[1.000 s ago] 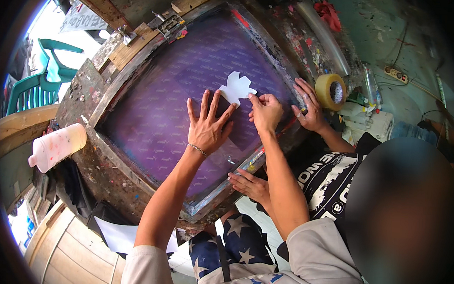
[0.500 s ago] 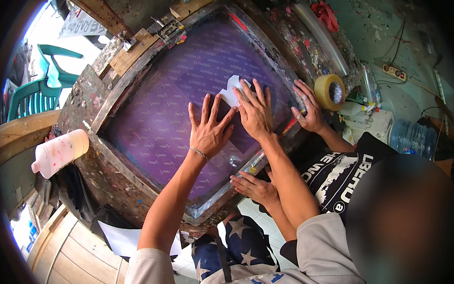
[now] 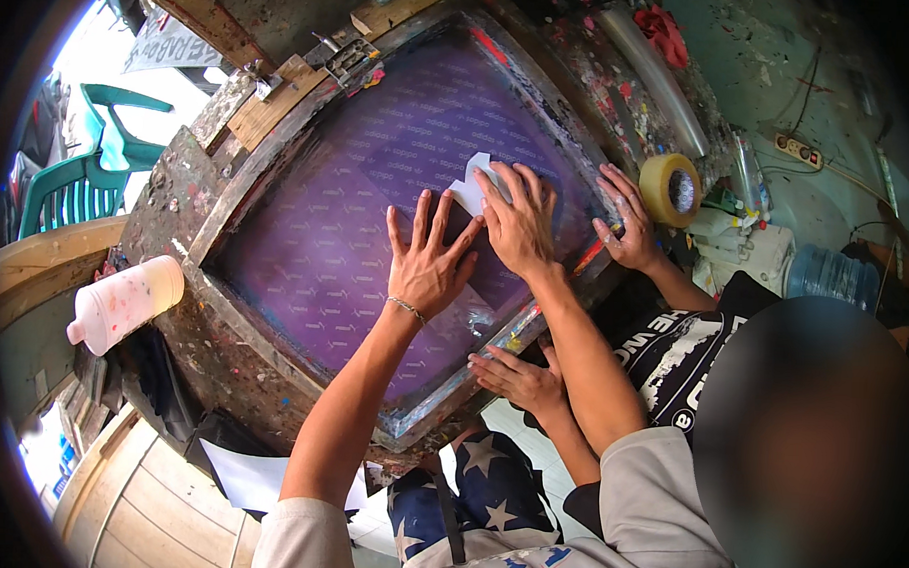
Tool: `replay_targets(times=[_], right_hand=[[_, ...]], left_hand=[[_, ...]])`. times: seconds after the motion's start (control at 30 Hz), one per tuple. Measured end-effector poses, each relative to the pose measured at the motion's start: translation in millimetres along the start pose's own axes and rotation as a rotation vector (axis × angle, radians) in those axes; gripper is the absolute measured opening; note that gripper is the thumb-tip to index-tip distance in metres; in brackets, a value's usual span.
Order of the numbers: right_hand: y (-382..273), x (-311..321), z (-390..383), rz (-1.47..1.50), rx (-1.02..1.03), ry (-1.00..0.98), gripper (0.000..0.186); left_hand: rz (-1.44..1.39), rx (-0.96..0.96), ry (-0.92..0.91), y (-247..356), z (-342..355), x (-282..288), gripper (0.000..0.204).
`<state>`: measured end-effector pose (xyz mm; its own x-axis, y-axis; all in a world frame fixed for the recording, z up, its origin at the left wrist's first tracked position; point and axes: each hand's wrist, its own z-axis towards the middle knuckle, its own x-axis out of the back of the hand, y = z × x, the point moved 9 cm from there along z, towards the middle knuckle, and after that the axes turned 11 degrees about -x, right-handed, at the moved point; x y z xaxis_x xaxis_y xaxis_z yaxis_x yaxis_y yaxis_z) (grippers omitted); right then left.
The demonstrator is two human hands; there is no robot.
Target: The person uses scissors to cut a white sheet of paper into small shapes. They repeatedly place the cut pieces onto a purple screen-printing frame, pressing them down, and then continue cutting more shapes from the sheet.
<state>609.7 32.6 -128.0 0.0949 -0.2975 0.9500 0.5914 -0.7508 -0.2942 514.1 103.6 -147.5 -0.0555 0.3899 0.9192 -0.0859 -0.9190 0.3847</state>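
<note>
My left hand [image 3: 430,278] lies flat with fingers spread on the purple mesh of a screen-printing frame [image 3: 304,289]. A bracelet is round its wrist. To its right, my right hand [image 3: 522,221] bends its fingers over a piece of white paper [image 3: 470,189] and presses it on the mesh; the paper's left part sticks out. Beneath both hands a darker sheet [image 3: 403,182] shows against the mesh. Another person's hand [image 3: 632,225] rests at the frame's right edge, and that person's other hand [image 3: 521,379] lies on its near right edge.
Metal hinge clamps [image 3: 350,62] sit at the frame's upper left. A roll of tape [image 3: 670,189] and a clear plastic roll [image 3: 657,86] lie to the right. A pinkish bottle [image 3: 128,303] lies at the left. The other person leans in close on my right.
My right hand's fingers have drawn together and bent over the white paper, having been more spread. My left hand stays flat on the mesh. The view has shifted slightly.
</note>
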Motion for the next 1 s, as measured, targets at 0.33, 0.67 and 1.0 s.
replay_targets(times=[0.33, 0.67, 1.0], right_hand=[[25.7, -3.3, 45.0, 0.227, 0.113, -0.204, 0.039], [31.2, -9.0, 55.8, 0.352, 0.031, -0.447, 0.037], [29.2, -8.8, 54.6, 0.312, 0.058, -0.497, 0.046]], left_hand=[[-0.004, 0.002, 0.019, -0.1, -0.9, 2.6, 0.055], [0.012, -0.001, 0.004, -0.3, -0.3, 0.1, 0.054], [0.022, 0.002, -0.005, -0.5, -0.5, -0.1, 0.054]])
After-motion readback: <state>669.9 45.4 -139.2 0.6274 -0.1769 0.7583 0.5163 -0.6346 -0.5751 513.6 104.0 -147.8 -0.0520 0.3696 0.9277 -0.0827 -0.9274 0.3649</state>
